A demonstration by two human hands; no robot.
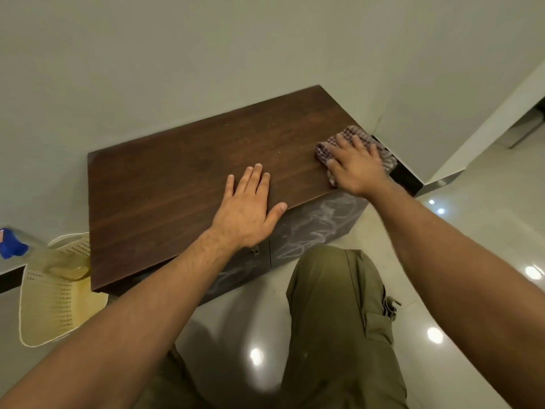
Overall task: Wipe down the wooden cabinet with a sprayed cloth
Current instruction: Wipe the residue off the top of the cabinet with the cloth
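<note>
**A:** Cabinet first: where does it stand, and where is the cloth?

**B:** It stands low on the floor, its back against the wall. The cloth lies on the cabinet's top, at its right end near the front edge.

**A:** And the hands?

**B:** The right hand lies flat on the cloth with fingers spread, pressing it down rather than gripping it. The left hand is released and holds nothing; it rests palm-down on the cabinet's top near the middle of the front edge, thumb over the lip.

**A:** How will the cloth handle?

**B:** I judge it soft and light. It is bunched and likely to fold or slip under the palm, so a flat hand over its middle suits it better than a pinch at one corner. The cabinet looks stiff and heavy enough to stay put.

**A:** Anything else nearby?

**B:** A spray bottle and a pale basket sit left of the cabinet. Pale specks show on the top left of the cloth, so much seems unwiped.
</note>
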